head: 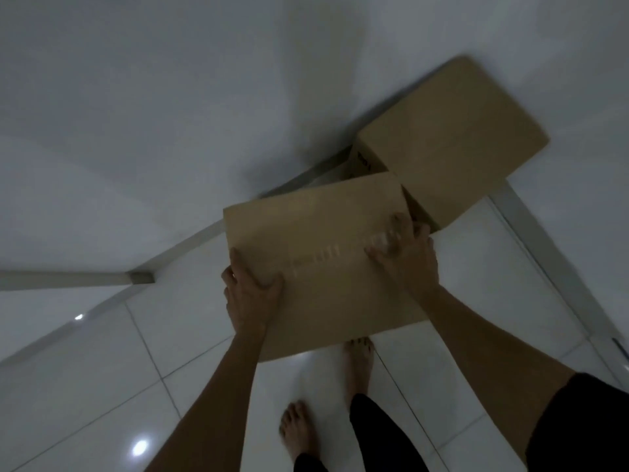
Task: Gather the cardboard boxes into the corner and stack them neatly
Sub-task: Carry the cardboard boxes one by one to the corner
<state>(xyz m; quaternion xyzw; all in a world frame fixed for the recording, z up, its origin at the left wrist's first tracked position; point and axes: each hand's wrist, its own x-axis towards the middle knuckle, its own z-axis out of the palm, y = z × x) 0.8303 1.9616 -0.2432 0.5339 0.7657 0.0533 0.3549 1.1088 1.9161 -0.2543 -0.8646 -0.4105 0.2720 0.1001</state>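
I hold a brown cardboard box (323,233) in front of me, above the floor, its top face towards the camera. My left hand (250,298) grips its near left edge, thumb on top. My right hand (406,250) presses on its right side with the fingers spread over the top; that hand is blurred. A second, closed cardboard box (452,137) stands in the corner where two white walls meet, just beyond and to the right of the held box, whose far right corner overlaps it in view.
White glossy floor tiles (119,386) spread below. A grey skirting (183,243) runs along the left wall, another along the right wall (531,226). My bare feet (296,427) stand just under the held box.
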